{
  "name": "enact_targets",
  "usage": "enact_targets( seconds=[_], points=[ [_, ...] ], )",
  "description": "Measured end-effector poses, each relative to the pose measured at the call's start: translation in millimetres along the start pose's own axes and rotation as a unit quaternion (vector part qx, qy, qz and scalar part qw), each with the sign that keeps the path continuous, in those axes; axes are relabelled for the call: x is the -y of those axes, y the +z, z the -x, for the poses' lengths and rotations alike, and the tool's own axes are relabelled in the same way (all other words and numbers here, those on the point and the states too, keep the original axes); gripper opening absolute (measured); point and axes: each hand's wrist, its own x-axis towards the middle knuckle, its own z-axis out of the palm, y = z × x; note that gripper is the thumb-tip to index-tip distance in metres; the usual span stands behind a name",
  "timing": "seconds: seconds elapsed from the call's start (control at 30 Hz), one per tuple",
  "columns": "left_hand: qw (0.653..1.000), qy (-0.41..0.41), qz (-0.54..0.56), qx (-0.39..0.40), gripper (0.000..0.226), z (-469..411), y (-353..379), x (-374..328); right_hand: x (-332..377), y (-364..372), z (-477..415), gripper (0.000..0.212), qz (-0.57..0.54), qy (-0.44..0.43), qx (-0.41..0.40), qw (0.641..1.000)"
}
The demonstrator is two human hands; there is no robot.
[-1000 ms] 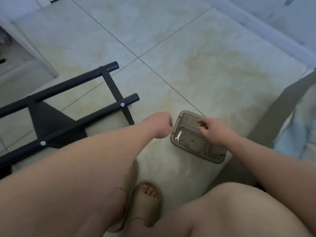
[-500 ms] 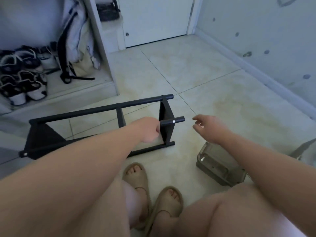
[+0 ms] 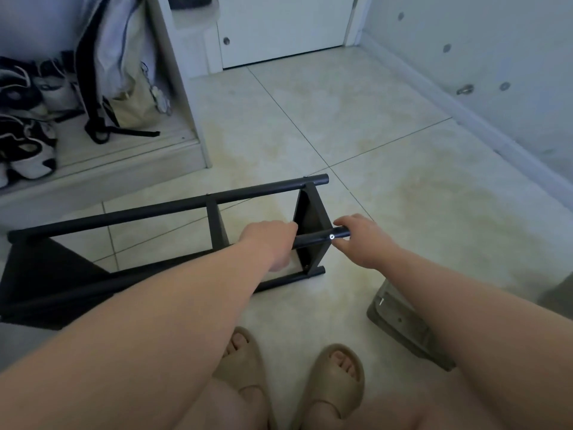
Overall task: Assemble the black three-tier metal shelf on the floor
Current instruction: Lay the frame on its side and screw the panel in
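The black shelf frame (image 3: 198, 201) lay on its side on the tiled floor (image 3: 403, 187). The left hand (image 3: 269, 243) seemingly clasped its near upper rail (image 3: 310, 240), fingers mostly hidden. The right hand (image 3: 362, 240) had its fingers grasping that rail's end by a silver screw (image 3: 331, 237). A plastic box (image 3: 400, 321) sat near, rightward.

Left hand (image 3: 270, 240), right hand (image 3: 361, 240), curled grips.

Clock bearings from the gripped end of the shelf frame (image 3: 307, 209). 12 to 3 o'clock: bare tiled floor (image 3: 387, 169), open passage up to the wall (image 3: 496, 72). 9 to 11: raised ledge (image 3: 124, 156) carrying shoes (image 3: 28, 150) and bag (image 3: 124, 72). 5: translucent box (image 3: 400, 321). 6: sandalled feet (image 3: 338, 383).
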Motion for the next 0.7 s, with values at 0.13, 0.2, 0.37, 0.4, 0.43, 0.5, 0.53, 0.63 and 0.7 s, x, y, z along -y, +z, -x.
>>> enact_targets(
  seconds=[0.13,0.2,0.37,0.4,0.43,0.5,0.53,0.63,0.7],
  points=[
    [0.999,-0.006,-0.029,0.016,0.033,-15,-2,1,-2,4,-14,0.034,-0.009,0.021,-0.004,1.000],
    [0.999,-0.005,-0.048,0.020,0.031,-17,-3,-1,-3,6,-16,0.034,-0.018,0.028,-0.012,0.999],
    [0.998,-0.014,-0.058,-0.007,0.028,-5,-9,-5,-4,2,-12,0.030,-0.074,0.035,-0.061,0.995],
    [0.998,-0.015,-0.054,-0.023,0.027,-2,-13,-4,-3,-1,-10,0.030,-0.091,0.036,-0.080,0.992],
    [0.998,-0.015,-0.050,-0.041,0.026,1,-18,-2,0,-6,-8,0.031,-0.110,0.037,-0.103,0.988],
    [0.996,-0.014,-0.033,-0.078,0.023,8,-32,4,6,-17,-3,0.031,-0.157,0.033,-0.154,0.975],
    [0.995,-0.011,-0.021,-0.096,0.021,11,-39,7,10,-24,0,0.032,-0.176,0.028,-0.181,0.967],
    [0.989,-0.008,0.031,-0.144,0.019,25,-62,15,26,-48,10,0.036,-0.264,0.020,-0.250,0.931],
    [0.982,-0.009,0.075,-0.174,0.020,35,-75,17,38,-67,17,0.039,-0.331,0.008,-0.281,0.901]
  ],
)
